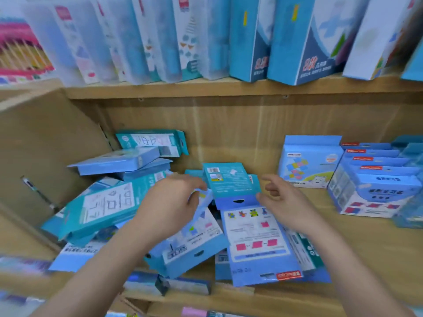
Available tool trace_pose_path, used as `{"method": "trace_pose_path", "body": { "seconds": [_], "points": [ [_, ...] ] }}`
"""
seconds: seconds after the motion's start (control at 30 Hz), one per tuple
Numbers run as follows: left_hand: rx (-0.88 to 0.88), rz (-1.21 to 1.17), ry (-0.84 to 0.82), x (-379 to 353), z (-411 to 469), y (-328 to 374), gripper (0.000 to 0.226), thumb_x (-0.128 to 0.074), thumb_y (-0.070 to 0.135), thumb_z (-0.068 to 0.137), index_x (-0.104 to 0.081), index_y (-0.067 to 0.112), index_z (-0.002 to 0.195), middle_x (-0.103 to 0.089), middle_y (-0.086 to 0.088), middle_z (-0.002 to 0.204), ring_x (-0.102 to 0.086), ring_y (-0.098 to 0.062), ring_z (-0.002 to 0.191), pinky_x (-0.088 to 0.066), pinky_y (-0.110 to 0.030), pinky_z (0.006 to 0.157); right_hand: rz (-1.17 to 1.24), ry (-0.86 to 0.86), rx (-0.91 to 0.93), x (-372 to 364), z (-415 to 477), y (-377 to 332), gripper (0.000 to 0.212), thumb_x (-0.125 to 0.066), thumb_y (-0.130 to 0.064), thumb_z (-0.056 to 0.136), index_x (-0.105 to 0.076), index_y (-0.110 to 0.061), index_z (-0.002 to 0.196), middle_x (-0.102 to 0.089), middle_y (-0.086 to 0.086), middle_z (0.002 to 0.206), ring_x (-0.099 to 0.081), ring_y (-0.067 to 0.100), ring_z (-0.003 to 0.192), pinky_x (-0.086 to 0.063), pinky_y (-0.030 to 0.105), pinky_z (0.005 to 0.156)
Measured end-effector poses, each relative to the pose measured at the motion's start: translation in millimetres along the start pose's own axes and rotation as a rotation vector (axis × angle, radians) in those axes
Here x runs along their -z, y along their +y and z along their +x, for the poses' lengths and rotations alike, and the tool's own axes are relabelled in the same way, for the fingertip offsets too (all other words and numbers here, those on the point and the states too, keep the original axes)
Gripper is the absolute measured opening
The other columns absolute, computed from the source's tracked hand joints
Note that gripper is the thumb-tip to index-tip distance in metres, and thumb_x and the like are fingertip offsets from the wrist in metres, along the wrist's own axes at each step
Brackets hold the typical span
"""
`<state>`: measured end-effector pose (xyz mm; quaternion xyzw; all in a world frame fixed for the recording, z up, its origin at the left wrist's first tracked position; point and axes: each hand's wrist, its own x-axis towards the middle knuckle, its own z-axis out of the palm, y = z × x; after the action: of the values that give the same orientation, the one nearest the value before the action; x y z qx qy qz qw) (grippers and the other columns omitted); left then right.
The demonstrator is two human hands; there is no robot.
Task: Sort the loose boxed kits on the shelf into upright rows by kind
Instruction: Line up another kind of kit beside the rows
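Loose boxed kits lie in a heap on the left and middle of the wooden shelf (366,236). A small teal box (229,181) sits on top of the heap, between my hands. Beneath it lies a flat light-blue box with pink squares (256,236). My left hand (171,204) curls round the edge of a narrow light-blue box (203,202) just left of the teal one. To the right of the teal box, my right hand (283,197) hovers with relaxed fingers, its thumb close to the box's lower right corner. A large teal box (103,209) leans at the heap's left.
At the right of the shelf stands an upright row of light-blue boxes (375,186), with one box with a coloured cube (309,161) behind it. The shelf above holds tall upright boxes (251,37). A wooden side panel (34,145) closes the left end.
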<state>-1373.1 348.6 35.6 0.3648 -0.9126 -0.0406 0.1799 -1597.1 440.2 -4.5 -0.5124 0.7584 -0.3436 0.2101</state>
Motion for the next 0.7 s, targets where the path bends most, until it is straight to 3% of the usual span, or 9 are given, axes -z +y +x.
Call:
{"method": "trace_pose_path", "body": {
  "seconds": [0.07,0.17,0.33,0.4,0.47,0.57,0.63,0.7],
  "points": [
    [-0.045,0.058,-0.045,1.7,19.1,-0.8,0.027,-0.046,0.023,0.092,-0.062,0.029,0.114,-0.067,-0.001,0.107,-0.056,-0.026,0.105,-0.049,-0.035,0.078,-0.051,-0.049,-0.079,-7.3,17.3,-7.6,0.046,-0.057,-0.031,0.091,-0.044,-0.024,0.135,-0.059,0.0,0.111,-0.061,0.021,0.103,-0.048,0.034,0.084],
    [-0.044,0.283,-0.187,-8.7,59.2,0.6,0.03,-0.036,0.034,0.097,-0.055,0.025,0.119,-0.064,-0.011,0.105,-0.058,-0.032,0.102,-0.047,-0.034,0.073,-0.073,-0.092,-0.186,-17.5,39.6,-6.3,0.045,-0.057,-0.032,0.09,-0.044,-0.023,0.132,-0.059,0.001,0.09,-0.059,0.018,0.064,-0.051,0.035,0.067],
    [-0.005,0.342,-0.571,-42.3,96.5,-4.7,0.044,-0.026,0.046,0.1,-0.04,0.02,0.132,-0.057,-0.009,0.124,-0.054,-0.029,0.109,-0.037,-0.034,0.071,-0.154,-0.151,-0.257,-25.6,61.2,-4.0,0.045,-0.055,-0.035,0.09,-0.044,-0.023,0.133,-0.063,0.007,0.1,-0.051,0.011,0.054,-0.036,0.024,0.047],
    [0.036,0.236,-0.651,-48.0,103.5,-6.8,0.05,-0.025,0.048,0.099,-0.034,0.018,0.138,-0.053,-0.009,0.132,-0.051,-0.029,0.115,-0.04,-0.036,0.08,-0.129,-0.145,-0.261,-26.2,65.9,-4.6,0.043,-0.055,-0.034,0.091,-0.046,-0.024,0.131,-0.06,0.006,0.094,-0.049,0.011,0.056,-0.036,0.025,0.049],
    [0.079,0.11,-0.655,-47.1,109.0,-8.8,0.048,-0.028,0.045,0.099,-0.041,0.014,0.134,-0.052,-0.01,0.133,-0.051,-0.028,0.114,-0.04,-0.034,0.086,-0.035,-0.114,-0.253,-28.5,68.4,-2.3,0.037,-0.057,-0.034,0.09,-0.051,-0.024,0.125,-0.062,0.006,0.096,-0.056,0.014,0.067,-0.043,0.027,0.06],
    [0.15,-0.116,-0.576,-43.1,115.8,-16.1,0.032,-0.032,0.03,0.1,-0.055,0.008,0.098,-0.058,-0.012,0.096,-0.052,-0.023,0.086,-0.038,-0.03,0.069,0.27,0.006,-0.282,-28.2,68.3,1.5,0.02,-0.06,-0.038,0.089,-0.063,-0.026,0.105,-0.065,0.004,0.106,-0.06,0.017,0.092,-0.046,0.033,0.089],
    [0.222,-0.267,-0.516,-41.3,118.9,-24.7,0.02,-0.036,0.021,0.097,-0.054,0.018,0.09,-0.06,-0.007,0.09,-0.056,-0.024,0.085,-0.043,-0.029,0.072,0.466,0.055,-0.313,-21.5,66.7,-4.0,0.021,-0.058,-0.044,0.089,-0.066,-0.025,0.094,-0.067,0.001,0.102,-0.06,0.019,0.09,-0.048,0.035,0.09],
    [0.297,-0.471,-0.438,-39.3,122.8,-31.8,0.031,-0.039,0.007,0.091,-0.062,0.022,0.106,-0.066,-0.009,0.102,-0.063,-0.027,0.096,-0.048,-0.032,0.086,0.573,0.105,-0.317,-13.8,65.5,-10.6,0.031,-0.055,-0.048,0.089,-0.068,-0.021,0.098,-0.068,0.0,0.099,-0.059,0.019,0.087,-0.05,0.034,0.085]
  ]
}}
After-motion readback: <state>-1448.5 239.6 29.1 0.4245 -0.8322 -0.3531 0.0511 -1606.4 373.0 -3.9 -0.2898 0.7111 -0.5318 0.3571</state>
